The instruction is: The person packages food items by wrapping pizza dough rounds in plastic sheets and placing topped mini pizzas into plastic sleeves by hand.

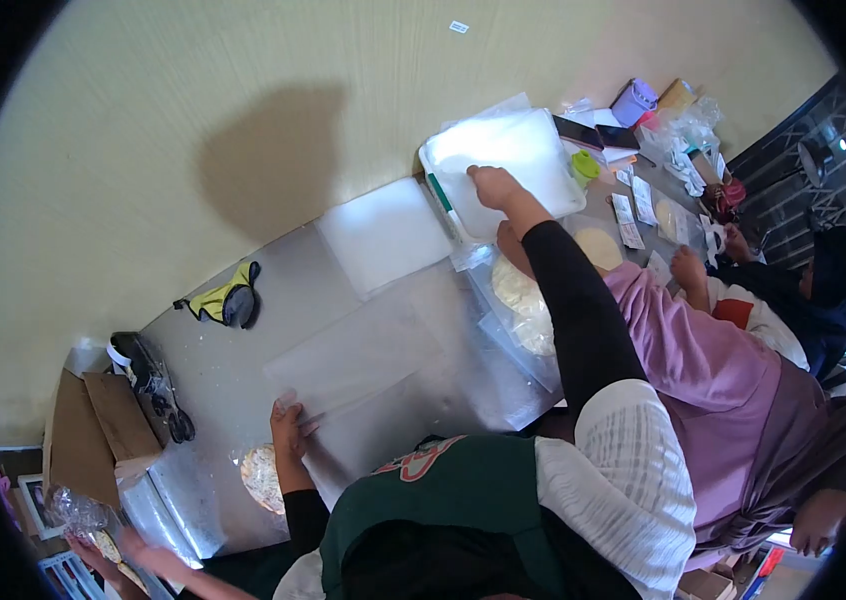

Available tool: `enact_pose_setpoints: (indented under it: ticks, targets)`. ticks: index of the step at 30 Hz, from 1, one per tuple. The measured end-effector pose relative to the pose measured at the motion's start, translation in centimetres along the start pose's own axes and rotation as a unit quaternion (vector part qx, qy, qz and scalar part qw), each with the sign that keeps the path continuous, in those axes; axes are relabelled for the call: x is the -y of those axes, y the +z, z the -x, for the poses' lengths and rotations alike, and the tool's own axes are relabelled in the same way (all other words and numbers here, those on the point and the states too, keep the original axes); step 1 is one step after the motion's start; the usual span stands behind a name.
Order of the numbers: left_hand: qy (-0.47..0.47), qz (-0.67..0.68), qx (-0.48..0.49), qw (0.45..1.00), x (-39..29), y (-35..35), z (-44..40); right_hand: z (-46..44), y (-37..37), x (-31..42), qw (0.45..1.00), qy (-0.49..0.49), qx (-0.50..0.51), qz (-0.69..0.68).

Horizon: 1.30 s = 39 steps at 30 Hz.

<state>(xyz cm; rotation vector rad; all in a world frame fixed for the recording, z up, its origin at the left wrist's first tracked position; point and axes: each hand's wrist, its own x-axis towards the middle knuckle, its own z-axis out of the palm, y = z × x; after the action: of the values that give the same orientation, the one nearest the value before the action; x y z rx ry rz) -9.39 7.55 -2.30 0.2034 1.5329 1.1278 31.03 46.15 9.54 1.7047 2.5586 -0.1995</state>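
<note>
My left hand (288,428) pinches the near left edge of a clear plastic sheet (353,350), which spreads over the grey table in front of my body. My right hand (491,186) reaches far forward, its fingers curled, over a white tray (575,198) filled with pale sheets. Whatever those fingers hold, if anything, is too small to make out. A green and white strip lies along the tray's left side. Left of the tray rests a stack of white translucent sheets (383,232). Right of my plastic sheet are round flat pale breads (521,295) in clear plastic.
A yellow and black strapped item (228,298) lies near the wall. At the left stand a cardboard box (93,430) and a round shredded-looking food piece (263,478). A person in pink (683,350) stands close on my right, with another beyond. Someone's hands show at lower left.
</note>
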Motion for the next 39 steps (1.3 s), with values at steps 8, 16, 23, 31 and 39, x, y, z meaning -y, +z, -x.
enact_pose_setpoints:
  ticks: [8,16,23,31,39]
  targets:
    - [0.023,-0.046,0.006,0.999,-1.3,0.3,1.1,-0.5,-0.3,-0.8,0.999,-0.009,0.023,-0.021]
    - [0.083,0.126,0.02,0.988,-4.1,-2.2,1.2,1.2,-1.8,5.5,0.986,0.116,0.115,0.033]
    - [0.105,0.209,-0.02,0.972,-4.6,-5.0,2.2,2.0,4.5,14.3,0.977,-0.202,-0.067,-0.028]
    - [0.175,0.283,-0.002,0.943,-6.1,-8.6,2.7,3.6,9.7,18.8,0.957,-0.276,0.084,0.021]
    - [0.169,0.276,-0.049,0.945,-5.8,-8.1,2.3,2.1,11.6,19.5,0.963,-0.265,0.038,0.033]
